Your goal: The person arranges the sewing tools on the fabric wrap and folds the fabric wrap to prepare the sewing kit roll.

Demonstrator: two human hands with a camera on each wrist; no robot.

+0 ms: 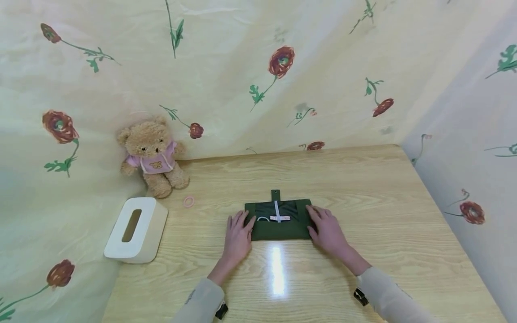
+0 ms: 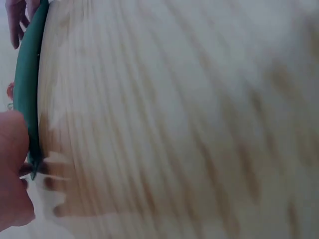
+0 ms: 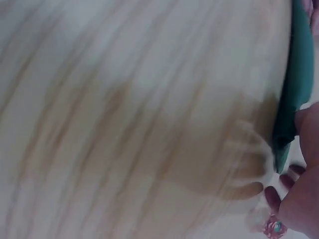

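Observation:
An unfolded dark green fabric pouch (image 1: 281, 231) lies on the wooden table, its strap with a small snap (image 1: 275, 194) pointing away. A white elastic band (image 1: 277, 210) crosses its dark inside, over a small pink-and-white strip (image 1: 284, 218). A pale curved loop (image 1: 263, 218) shows just left of the strip; the rest of it is hidden in the pocket. My left hand (image 1: 238, 237) holds the pouch's left end, thumb toward its front. At the right end my right hand (image 1: 329, 231) holds the side edge between thumb and fingers. Both wrist views show the pouch edge-on.
A white tissue box (image 1: 155, 233) stands at the table's left edge. Behind it a teddy bear (image 1: 155, 157) in a pink top sits against the flower-patterned cloth (image 1: 226, 80). A pink ring (image 1: 188, 202) lies near the bear's feet. Glare brightens the table (image 1: 404, 215) in front of the pouch.

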